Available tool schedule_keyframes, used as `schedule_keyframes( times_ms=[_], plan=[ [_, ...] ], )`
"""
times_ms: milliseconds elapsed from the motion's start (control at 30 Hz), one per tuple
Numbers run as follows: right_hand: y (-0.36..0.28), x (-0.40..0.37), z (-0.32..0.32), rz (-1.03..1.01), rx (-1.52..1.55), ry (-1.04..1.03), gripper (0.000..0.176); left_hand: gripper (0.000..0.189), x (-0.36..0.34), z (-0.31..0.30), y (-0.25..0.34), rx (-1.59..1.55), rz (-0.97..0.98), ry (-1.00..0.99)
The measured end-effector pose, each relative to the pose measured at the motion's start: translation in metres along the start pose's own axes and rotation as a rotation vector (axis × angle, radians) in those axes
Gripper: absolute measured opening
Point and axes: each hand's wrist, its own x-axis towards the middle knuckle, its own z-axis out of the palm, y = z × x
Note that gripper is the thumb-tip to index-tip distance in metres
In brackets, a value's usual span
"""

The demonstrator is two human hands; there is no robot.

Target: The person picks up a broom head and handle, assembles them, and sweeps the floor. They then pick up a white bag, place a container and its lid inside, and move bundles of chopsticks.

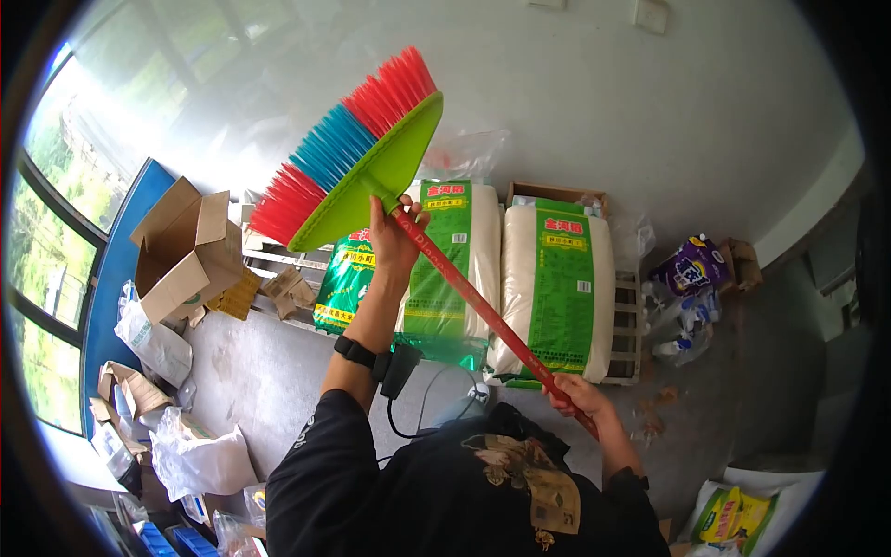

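A broom with a green head (pixel 394 158) and red and blue bristles is raised in front of me, its head at the upper left and bristles facing up and left. My left hand (pixel 396 237) is wrapped round the top of the red handle (pixel 464 292), just below the head. Near the handle's lower end, my right hand (pixel 577 397) grips it too. Behind the broom lie large rice sacks, one partly behind the handle (pixel 478 223) and another (pixel 561 288) to its right, with a green bag (pixel 343 288) on the left.
The sacks rest on a wooden pallet (pixel 626 325). An open cardboard box (pixel 186 251) and white plastic bags (pixel 200 455) are at the left. A purple package (pixel 691 266) stands right of the pallet. A yellow-green bag (pixel 733 515) lies at the lower right.
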Motion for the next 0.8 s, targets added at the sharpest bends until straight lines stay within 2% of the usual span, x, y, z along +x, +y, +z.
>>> schedule_keyframes(
  times_ms=[67, 100, 167, 267, 300, 333, 400, 500, 600, 700, 800],
  plan=[
    [-0.009, 0.003, -0.003, -0.014, -0.152, 0.06, 0.035, 0.038, 0.014, -0.02, 0.005, -0.077, -0.034, -0.093],
    [-0.013, 0.003, 0.001, -0.162, -0.389, 0.224, 0.036, 0.037, 0.011, -0.01, 0.004, -0.04, 0.009, 0.091],
    [-0.024, 0.003, 0.012, -0.451, -0.864, 0.566, 0.039, 0.037, 0.014, -0.02, 0.005, -0.012, 0.052, 0.177],
    [-0.008, 0.006, -0.001, -0.798, -1.442, 0.919, 0.037, 0.037, 0.015, -0.04, 0.004, 0.05, 0.092, 0.282],
    [0.0, 0.011, -0.003, -0.728, -1.446, 0.985, 0.036, 0.038, 0.01, -0.036, 0.0, 0.078, 0.09, 0.321],
    [0.007, 0.012, -0.006, -0.594, -1.416, 0.949, 0.035, 0.038, 0.006, -0.035, -0.001, 0.108, 0.09, 0.363],
    [0.017, 0.014, -0.009, -0.333, -1.352, 0.87, 0.034, 0.04, 0.002, -0.043, 0.001, 0.144, 0.072, 0.308],
    [0.038, 0.023, -0.009, -0.31, -1.016, 0.578, 0.036, 0.042, -0.004, -0.038, 0.001, 0.121, 0.038, 0.178],
    [0.048, 0.024, 0.012, -0.045, -0.269, 0.172, 0.035, 0.042, -0.006, -0.024, 0.002, 0.101, 0.027, 0.113],
    [0.046, 0.021, 0.01, 0.175, -0.003, -0.063, 0.041, 0.04, 0.003, -0.03, 0.008, 0.152, 0.014, 0.097],
    [0.016, 0.01, 0.01, -0.037, -0.313, 0.228, 0.035, 0.038, 0.009, -0.028, 0.01, 0.196, 0.004, 0.225]
  ],
)
